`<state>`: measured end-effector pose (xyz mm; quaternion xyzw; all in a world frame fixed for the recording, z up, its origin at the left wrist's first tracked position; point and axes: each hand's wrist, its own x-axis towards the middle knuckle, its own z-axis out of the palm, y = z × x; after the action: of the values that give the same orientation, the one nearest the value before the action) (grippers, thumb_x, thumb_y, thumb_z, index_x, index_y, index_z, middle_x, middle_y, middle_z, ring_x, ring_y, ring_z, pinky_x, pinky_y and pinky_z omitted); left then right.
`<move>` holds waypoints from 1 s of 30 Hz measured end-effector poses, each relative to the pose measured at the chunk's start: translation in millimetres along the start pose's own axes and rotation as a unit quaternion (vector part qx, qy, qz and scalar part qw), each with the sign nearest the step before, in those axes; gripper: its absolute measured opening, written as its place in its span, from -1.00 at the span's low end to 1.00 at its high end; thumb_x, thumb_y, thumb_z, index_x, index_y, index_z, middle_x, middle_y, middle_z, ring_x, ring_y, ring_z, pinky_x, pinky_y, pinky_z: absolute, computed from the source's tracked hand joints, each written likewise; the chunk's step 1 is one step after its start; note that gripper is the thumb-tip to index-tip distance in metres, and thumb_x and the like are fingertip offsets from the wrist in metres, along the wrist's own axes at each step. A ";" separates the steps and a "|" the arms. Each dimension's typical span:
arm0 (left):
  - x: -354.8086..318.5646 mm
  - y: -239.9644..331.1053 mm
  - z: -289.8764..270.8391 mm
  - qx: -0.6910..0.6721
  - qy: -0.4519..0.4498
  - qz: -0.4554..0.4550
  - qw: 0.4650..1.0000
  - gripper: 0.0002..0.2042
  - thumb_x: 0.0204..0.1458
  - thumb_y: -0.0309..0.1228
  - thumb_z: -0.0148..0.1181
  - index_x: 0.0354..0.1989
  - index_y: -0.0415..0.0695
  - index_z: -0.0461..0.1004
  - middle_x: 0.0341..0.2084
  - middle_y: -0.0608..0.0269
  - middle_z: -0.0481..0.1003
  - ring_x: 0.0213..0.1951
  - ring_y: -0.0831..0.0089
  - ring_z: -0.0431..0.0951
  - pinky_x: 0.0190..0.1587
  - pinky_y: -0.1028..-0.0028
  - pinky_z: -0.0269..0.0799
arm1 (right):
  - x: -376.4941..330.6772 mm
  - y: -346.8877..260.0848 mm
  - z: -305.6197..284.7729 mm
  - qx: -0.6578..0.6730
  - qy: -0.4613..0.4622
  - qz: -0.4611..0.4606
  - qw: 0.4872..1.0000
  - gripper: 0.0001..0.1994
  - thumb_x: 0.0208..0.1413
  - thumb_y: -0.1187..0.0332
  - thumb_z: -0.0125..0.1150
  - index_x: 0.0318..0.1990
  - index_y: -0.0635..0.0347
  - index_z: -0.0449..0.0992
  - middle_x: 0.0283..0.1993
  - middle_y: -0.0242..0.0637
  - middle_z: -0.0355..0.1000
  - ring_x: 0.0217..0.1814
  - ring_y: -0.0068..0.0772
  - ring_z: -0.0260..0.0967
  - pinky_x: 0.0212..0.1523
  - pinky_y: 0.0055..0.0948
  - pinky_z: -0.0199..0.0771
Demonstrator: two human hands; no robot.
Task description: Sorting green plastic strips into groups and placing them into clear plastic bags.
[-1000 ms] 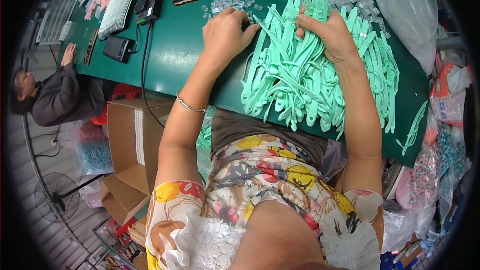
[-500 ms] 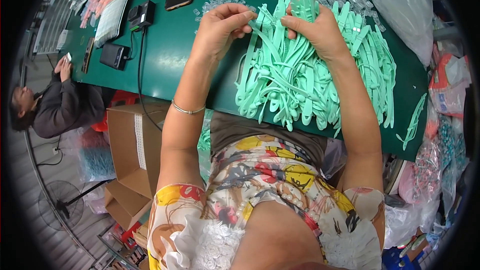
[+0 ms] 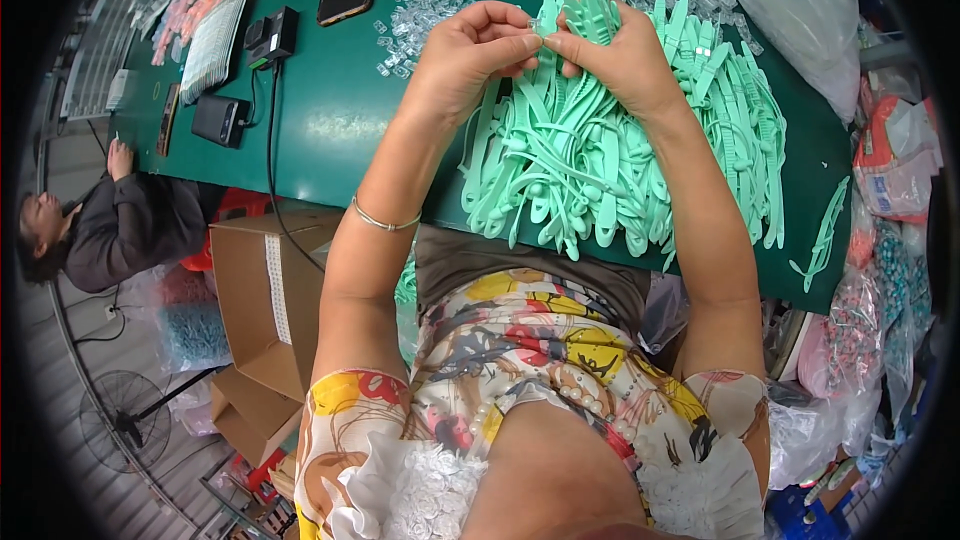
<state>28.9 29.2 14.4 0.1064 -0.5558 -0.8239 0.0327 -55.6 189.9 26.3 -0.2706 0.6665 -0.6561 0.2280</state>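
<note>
I see the right hand [image 3: 625,55] clasping a bunch of mint straps [image 3: 597,18]; the left hand's [image 3: 470,52] fingertips meet beside it, though I can't tell what they pinch. The strap pile [image 3: 600,175] reaches the table's [image 3: 340,130] near edge. One strap seems to carry a clear piece already; many clear clips [image 3: 412,28] lie loose, left of and beyond the pile.
</note>
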 end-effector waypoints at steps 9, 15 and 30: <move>-1.5 2.9 0.1 0.122 -0.027 0.054 0.991 -0.81 -0.09 -0.44 0.21 -0.31 -0.27 0.46 -0.46 0.26 0.49 -0.43 0.58 0.49 -0.37 0.61 0.36 | -0.4 -1.1 0.0 -0.012 -0.011 0.003 1.000 -0.76 -0.13 0.45 0.28 -0.29 0.33 0.41 -0.46 -0.35 0.41 -0.57 -0.60 0.35 -0.53 -0.61 0.37; 5.5 7.0 -9.6 0.100 -0.092 -0.024 0.990 -0.80 0.03 -0.34 0.12 -0.28 -0.23 0.45 -0.45 0.26 0.46 -0.49 0.58 0.43 -0.38 0.63 0.35 | -0.2 -0.3 -0.8 0.002 -0.029 -0.003 1.000 -0.78 -0.11 0.45 0.29 -0.30 0.31 0.42 -0.46 -0.37 0.42 -0.55 -0.62 0.35 -0.52 -0.63 0.35; 14.5 -6.8 -6.6 0.067 -0.026 0.033 0.997 -0.82 -0.02 -0.34 0.15 -0.53 -0.19 0.43 -0.65 0.40 0.38 -0.62 0.68 0.28 -0.57 0.69 0.14 | 0.1 2.9 1.5 -0.051 -0.023 0.020 0.998 -0.75 -0.18 0.42 0.33 -0.32 0.31 0.45 -0.49 -0.36 0.44 -0.55 -0.64 0.33 -0.52 -0.62 0.35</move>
<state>16.6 23.2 3.8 0.0678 -0.6136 -0.7857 0.0383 -54.9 188.7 23.4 -0.2836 0.6992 -0.6099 0.2422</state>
